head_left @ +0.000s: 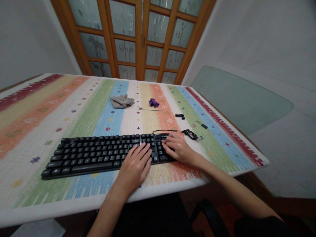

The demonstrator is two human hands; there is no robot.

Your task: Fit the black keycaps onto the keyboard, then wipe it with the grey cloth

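- While both hands sit at the right end of the keyboard, only the head view is on offer, looking down over the bench with its striped cloth.
- Keyboard: black, lying flat near the front edge of the bench, long side toward the person, its cable coiled just beyond the right corner.
- Left hand: palm down, fingers loosely spread and flat on the keys beside the number block, gripping nothing; heel of the hand on the cloth in front.
- Right hand: laid over the number block, fingers curled onto the keys, closed on nothing that I can see; fingertips partly hidden.
- Farther back, well apart from the hands: grey rag, small purple thing, thin rod, a few loose black keycaps, small dark tool.
- Judgement on doing this well: brace the board with the left hand so it does not slide on the cloth; work one key at a time with the right, lifting straight, not sideways.
- Keep the cable clear of the wrist.
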